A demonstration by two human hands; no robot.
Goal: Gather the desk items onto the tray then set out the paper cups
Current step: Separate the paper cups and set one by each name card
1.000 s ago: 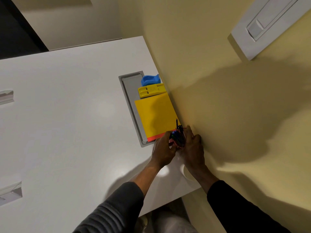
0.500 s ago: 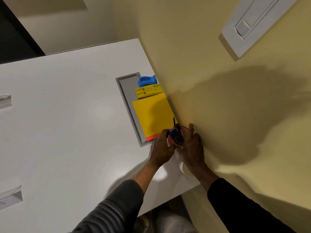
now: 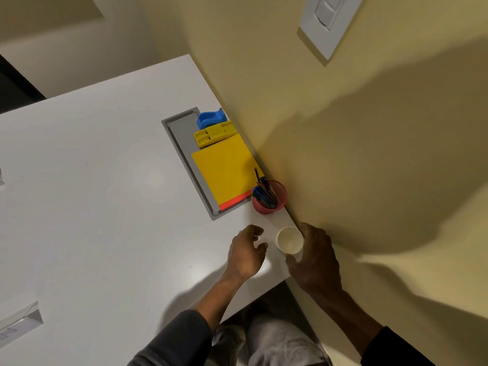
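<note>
A grey tray (image 3: 184, 154) lies against the yellow wall and holds a blue item (image 3: 210, 118), a yellow stapler-like item (image 3: 215, 133) and a yellow notepad (image 3: 224, 173) with an orange edge. A red mesh pen cup (image 3: 269, 204) full of pens stands at the tray's near right corner; whether it rests on the tray or just off it is unclear. A white paper cup (image 3: 290, 240) stands upright near the desk's front corner. My right hand (image 3: 314, 260) curls around it, with fingers and thumb on its sides. My left hand (image 3: 247, 252) hovers open just left of it.
The white desk (image 3: 92, 194) ends just below my hands, with my legs beyond the edge. The wall runs along the right side and carries a light switch (image 3: 324, 22). A clear plastic piece (image 3: 21, 323) sits at the desk's left edge.
Both hands let go of the pen cup and pulled back toward me. The right hand has closed around the paper cup, which it hid before.
</note>
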